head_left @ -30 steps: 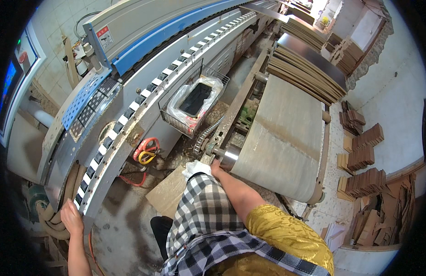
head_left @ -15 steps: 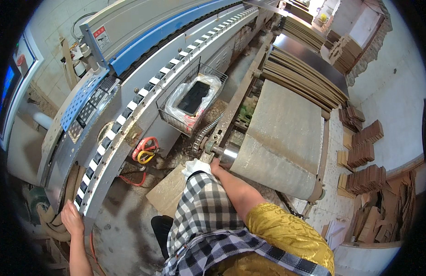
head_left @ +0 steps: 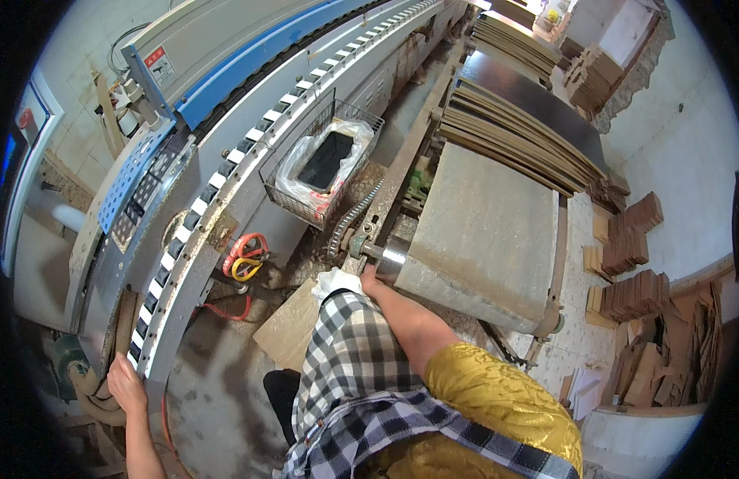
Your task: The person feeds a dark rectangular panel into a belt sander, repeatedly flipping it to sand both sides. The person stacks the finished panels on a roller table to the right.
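My left hand [head_left: 126, 386] is at the near end of a long grey machine's rail [head_left: 156, 349], its fingers bent over the rail's end beside thick hoses [head_left: 99, 396]. Reaching forward, my right hand [head_left: 371, 279] is by the corner of a belt conveyor [head_left: 479, 231], next to its shiny roller [head_left: 393, 257]. Its fingers are hidden, so I cannot tell whether they grip the frame. A crumpled white cloth [head_left: 335, 282] lies just left of that hand, at the end of a checked apron [head_left: 349, 339].
A wire basket [head_left: 312, 209] with a dark tray-like object in plastic hangs on the machine. Red-handled and yellow-handled scissors [head_left: 246, 257] hang below. Flat boards [head_left: 505, 137] are stacked behind the belt; small brown pieces [head_left: 634, 295] stand along the right wall. A board [head_left: 285, 327] lies on the floor.
The view has shifted slightly, so the basket and belt appear further left. The crease across the belt no longer shows clearly. Both hands stay at nearly the same places.
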`<state>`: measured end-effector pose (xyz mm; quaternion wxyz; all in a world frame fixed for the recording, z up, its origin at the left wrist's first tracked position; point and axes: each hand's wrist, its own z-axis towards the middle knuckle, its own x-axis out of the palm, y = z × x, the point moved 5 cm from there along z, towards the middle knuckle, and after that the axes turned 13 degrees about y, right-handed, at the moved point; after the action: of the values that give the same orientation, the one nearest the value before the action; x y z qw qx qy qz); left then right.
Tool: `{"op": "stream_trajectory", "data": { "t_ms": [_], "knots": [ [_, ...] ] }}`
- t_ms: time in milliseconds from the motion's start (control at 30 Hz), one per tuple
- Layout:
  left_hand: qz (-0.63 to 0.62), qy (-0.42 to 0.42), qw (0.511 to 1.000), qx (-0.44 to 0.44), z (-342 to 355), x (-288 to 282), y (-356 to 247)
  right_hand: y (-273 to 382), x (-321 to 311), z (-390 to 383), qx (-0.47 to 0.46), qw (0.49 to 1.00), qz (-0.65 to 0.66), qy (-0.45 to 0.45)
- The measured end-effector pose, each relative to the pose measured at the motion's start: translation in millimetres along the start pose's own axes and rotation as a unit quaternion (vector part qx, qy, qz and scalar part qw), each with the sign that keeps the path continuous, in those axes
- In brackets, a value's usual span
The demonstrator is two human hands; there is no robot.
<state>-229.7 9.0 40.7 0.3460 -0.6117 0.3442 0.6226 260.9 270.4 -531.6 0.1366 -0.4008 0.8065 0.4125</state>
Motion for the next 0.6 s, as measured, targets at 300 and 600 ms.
{"op": "stream_trajectory", "data": {
  "t_ms": [300,600],
  "knots": [
    [0.007,0.050,0.998,-0.029,-2.6,7.9,12.8,1.7,-1.9,-3.6,0.026,0.999,-0.038,0.003],
    [-0.019,-0.005,1.000,0.002,-7.6,6.7,12.1,-9.3,12.8,15.8,0.016,0.997,-0.079,-0.012]
  ]
}}
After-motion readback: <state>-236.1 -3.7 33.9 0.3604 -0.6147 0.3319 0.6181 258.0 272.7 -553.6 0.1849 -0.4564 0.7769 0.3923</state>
